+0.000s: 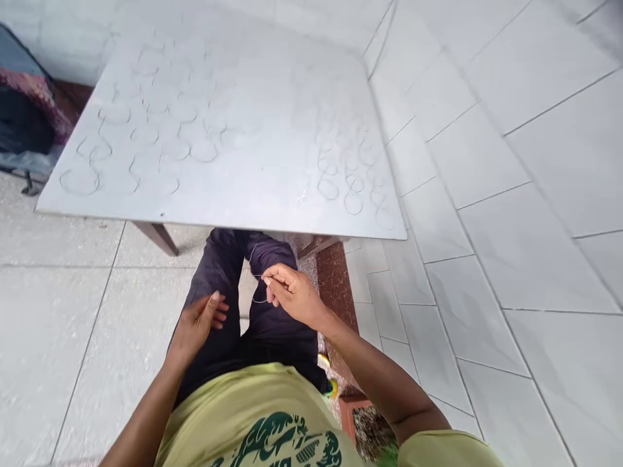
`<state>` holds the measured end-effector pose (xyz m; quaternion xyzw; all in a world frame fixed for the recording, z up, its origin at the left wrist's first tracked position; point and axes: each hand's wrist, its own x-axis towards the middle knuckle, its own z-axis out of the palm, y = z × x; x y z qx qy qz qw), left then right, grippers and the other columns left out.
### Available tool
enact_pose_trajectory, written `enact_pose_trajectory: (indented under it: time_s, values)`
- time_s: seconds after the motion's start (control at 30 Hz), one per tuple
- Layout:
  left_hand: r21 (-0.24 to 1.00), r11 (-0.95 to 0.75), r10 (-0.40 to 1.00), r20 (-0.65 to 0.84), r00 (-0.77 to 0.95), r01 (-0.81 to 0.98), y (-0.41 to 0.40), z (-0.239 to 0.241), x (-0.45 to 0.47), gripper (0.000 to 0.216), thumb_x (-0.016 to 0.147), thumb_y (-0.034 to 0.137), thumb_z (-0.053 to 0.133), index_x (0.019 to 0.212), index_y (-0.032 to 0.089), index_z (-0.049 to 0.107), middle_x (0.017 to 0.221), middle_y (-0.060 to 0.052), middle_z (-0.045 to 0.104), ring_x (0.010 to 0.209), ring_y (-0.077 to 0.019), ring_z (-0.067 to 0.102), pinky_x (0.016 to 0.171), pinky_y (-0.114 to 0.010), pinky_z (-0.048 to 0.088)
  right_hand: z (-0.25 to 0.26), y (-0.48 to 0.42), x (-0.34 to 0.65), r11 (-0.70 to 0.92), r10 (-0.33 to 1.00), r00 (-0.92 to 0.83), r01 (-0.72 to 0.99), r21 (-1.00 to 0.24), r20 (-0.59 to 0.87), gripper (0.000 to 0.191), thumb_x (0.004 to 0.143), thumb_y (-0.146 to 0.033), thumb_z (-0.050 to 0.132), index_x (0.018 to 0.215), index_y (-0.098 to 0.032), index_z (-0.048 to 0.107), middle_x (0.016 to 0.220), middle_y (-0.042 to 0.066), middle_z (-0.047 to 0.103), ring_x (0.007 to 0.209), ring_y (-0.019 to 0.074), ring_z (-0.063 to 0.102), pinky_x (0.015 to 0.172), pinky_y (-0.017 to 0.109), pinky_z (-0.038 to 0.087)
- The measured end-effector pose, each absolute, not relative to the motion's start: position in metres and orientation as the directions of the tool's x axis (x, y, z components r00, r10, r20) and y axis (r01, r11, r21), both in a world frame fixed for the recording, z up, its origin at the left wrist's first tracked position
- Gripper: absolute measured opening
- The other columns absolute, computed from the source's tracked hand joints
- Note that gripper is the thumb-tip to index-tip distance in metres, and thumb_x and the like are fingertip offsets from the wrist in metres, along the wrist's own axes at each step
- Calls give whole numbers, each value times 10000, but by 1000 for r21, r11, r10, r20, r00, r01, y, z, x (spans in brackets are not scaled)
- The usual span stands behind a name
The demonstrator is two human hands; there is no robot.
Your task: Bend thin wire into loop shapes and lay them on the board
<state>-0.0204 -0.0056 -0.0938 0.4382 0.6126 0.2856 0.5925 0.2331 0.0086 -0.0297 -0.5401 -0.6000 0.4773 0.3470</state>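
Note:
Over my lap, my right hand (288,290) pinches a thin, pale, curved wire (259,301) between thumb and fingertips. Parts of the wire loop out to the left of the fingers, above and below, against my dark trousers. My left hand (200,319) hovers over my other thigh, apart from the wire, its fingers loosely bent and nothing visible in them. In front of both hands stands a white table (253,194). Several thin, dark curved pieces (80,185), like bent wire, lie over its left side. Rows of figure-eight shapes (354,194) are at its right.
A tiled wall (487,227) runs along the right, close to the table. At the far left a dark bag (24,110) stands beside the table. Table legs (158,238) show below the front edge. A red-brown strip (335,292) borders the floor tiles.

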Motion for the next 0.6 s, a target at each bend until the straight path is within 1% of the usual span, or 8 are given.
enact_pose_trajectory:
  time_s: [0.07, 0.17, 0.27, 0.33, 0.43, 0.53, 0.6]
  values:
    - [863, 443, 883, -467, 49, 243, -5, -109, -26, 673, 835, 757, 634, 1027, 121, 741, 870, -108, 772, 687, -235, 723, 609, -357, 611, -13, 26, 249, -1, 988, -143, 367, -930, -57, 100, 1015, -288, 543, 1021, -230, 624, 634, -55, 656, 505, 106, 583, 542, 225, 464]
    - [871, 431, 886, -458, 71, 237, 0, -129, -32, 637, 824, 733, 663, 1062, 147, 738, 892, -86, 774, 699, -242, 729, 630, -380, 630, 18, 64, 280, 57, 996, -82, 482, -874, 20, 119, 1020, -287, 529, 1001, -225, 629, 614, -51, 647, 483, 108, 553, 502, 224, 419]
    - [870, 440, 885, -462, 56, 221, 4, -136, -33, 631, 803, 731, 682, 1046, 151, 733, 881, -81, 765, 675, -238, 714, 586, -380, 624, 47, 115, 310, 73, 996, -8, 619, -782, 86, 127, 1018, -243, 507, 1029, -210, 629, 626, -32, 653, 456, 112, 516, 465, 232, 361]
    - [866, 453, 882, -470, 38, 212, 6, -137, -31, 633, 803, 728, 683, 1053, 149, 726, 866, -78, 756, 644, -228, 697, 553, -371, 611, 60, 155, 326, 52, 991, 49, 721, -691, 126, 128, 1017, -219, 495, 996, -195, 619, 652, -9, 650, 471, 118, 513, 483, 247, 363]
    - [865, 458, 882, -471, 17, 206, 6, -136, -29, 632, 803, 730, 682, 1053, 151, 725, 833, -66, 745, 610, -216, 677, 521, -355, 593, 68, 213, 341, -12, 987, 99, 836, -549, 130, 144, 1008, -164, 464, 985, -179, 606, 765, 47, 673, 565, 145, 554, 531, 276, 395]
    - [871, 449, 889, -459, 2, 202, 6, -137, -29, 636, 788, 746, 685, 1032, 160, 730, 814, -57, 740, 607, -217, 674, 510, -350, 584, 68, 260, 347, -78, 991, 114, 914, -398, 67, 157, 1002, -140, 449, 1030, -169, 601, 921, 109, 686, 665, 185, 598, 579, 316, 448]
    - [873, 445, 891, -453, -6, 201, 6, -138, -30, 652, 770, 766, 685, 1018, 165, 733, 803, -54, 738, 591, -217, 670, 501, -351, 579, 66, 284, 348, -101, 994, 112, 941, -322, 16, 146, 986, -130, 472, 1041, -160, 604, 951, 136, 676, 703, 214, 618, 611, 352, 483]
